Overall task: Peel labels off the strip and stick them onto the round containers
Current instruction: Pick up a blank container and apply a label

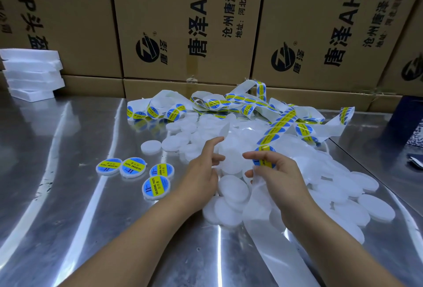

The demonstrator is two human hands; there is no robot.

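Observation:
A heap of plain white round containers (pixel 233 189) covers the middle and right of the steel table. A long strip (pixel 278 126) of blue and yellow labels winds over the heap from the back. My right hand (pixel 273 172) pinches the strip's near end, where one blue and yellow label (pixel 265 157) stands up between the fingers; the emptied backing (pixel 258 218) trails down toward me. My left hand (pixel 203 164) hovers over the heap with fingers apart, close to a white container (pixel 231 161), holding nothing that I can see. Several labelled containers (pixel 134 172) lie to the left.
Tall cardboard boxes (pixel 187 21) wall off the back of the table. A stack of white foam trays (pixel 32 74) stands at the back left. A dark blue object (pixel 412 122) sits at the right edge. Bare steel table surface (pixel 68 218) lies at the front left.

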